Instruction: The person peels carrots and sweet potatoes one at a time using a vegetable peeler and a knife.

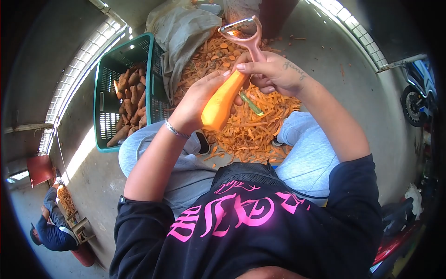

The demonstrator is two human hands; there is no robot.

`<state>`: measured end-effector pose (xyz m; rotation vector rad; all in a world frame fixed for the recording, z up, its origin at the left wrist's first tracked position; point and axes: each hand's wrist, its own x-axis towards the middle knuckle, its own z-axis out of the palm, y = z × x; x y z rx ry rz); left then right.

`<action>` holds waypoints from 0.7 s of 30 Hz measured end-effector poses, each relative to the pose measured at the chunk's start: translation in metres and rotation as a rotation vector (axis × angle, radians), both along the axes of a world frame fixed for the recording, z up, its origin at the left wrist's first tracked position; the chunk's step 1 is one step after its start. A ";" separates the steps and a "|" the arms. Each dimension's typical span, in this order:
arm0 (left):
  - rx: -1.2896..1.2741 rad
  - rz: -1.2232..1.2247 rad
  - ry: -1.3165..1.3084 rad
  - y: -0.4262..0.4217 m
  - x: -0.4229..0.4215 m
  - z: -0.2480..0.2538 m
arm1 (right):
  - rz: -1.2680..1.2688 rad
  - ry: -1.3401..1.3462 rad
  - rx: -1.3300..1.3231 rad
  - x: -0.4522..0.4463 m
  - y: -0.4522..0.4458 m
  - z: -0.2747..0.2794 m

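A peeled orange carrot (pixel 223 104) is gripped in my left hand (pixel 199 93), its thick end toward me. My right hand (pixel 274 72) is closed around the handle of a pink peeler (pixel 253 43), whose metal blade points up and away from the carrot. The thumb of my right hand touches the carrot's far end. Below both hands, a heap of carrot peelings (pixel 260 125) covers the floor between my legs. A green, narrow object (pixel 252 105) lies on the peelings; its kind is unclear.
A green plastic crate (pixel 151 69) holding unpeeled carrots (pixel 132 97) stands to my left. Beyond the heap are a pale sack (pixel 179 32) and carrot slices (pixel 226 52). Another person (pixel 55 232) sits at far left. A motorcycle wheel (pixel 413 106) shows at right.
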<state>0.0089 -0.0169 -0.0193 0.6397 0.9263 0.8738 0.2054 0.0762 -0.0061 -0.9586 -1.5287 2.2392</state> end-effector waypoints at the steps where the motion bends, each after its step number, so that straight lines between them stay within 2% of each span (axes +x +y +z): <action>1: -0.010 -0.035 -0.021 0.002 -0.003 -0.004 | 0.008 -0.007 -0.013 0.000 -0.001 0.002; 2: -0.017 -0.072 -0.043 0.003 -0.007 -0.007 | 0.014 -0.015 -0.024 0.001 -0.001 0.004; 5: -0.131 0.034 -0.077 0.010 -0.013 -0.016 | 0.093 -0.116 0.013 0.011 0.008 -0.002; 6: -0.044 0.043 0.089 0.017 -0.024 -0.024 | 0.126 -0.157 0.035 0.016 0.012 0.002; 8: 0.004 0.131 0.244 0.024 -0.033 -0.020 | 0.025 -0.268 0.080 0.023 0.021 0.012; 11: 0.136 0.162 0.323 0.029 -0.036 -0.015 | -0.180 -0.212 0.208 0.050 0.078 0.032; 12: 0.177 0.171 0.357 0.029 -0.036 -0.013 | -0.333 -0.129 0.301 0.049 0.080 0.067; 13: 0.209 0.183 0.412 0.030 -0.033 -0.013 | -0.378 -0.051 0.409 0.068 0.127 0.063; 14: 0.209 0.179 0.426 0.030 -0.031 -0.014 | -0.558 0.028 0.353 0.069 0.145 0.084; 16: 0.212 0.172 0.456 0.030 -0.029 -0.016 | -0.744 0.275 0.460 0.082 0.196 0.108; 18: 0.236 0.168 0.492 0.030 -0.029 -0.014 | -0.828 0.261 0.330 0.083 0.213 0.113; 20: 0.260 0.161 0.513 0.029 -0.029 -0.011 | -0.662 0.196 0.391 0.082 0.203 0.104; 21: 0.267 0.166 0.541 0.027 -0.028 -0.008 | -0.621 0.088 0.366 0.060 0.165 0.105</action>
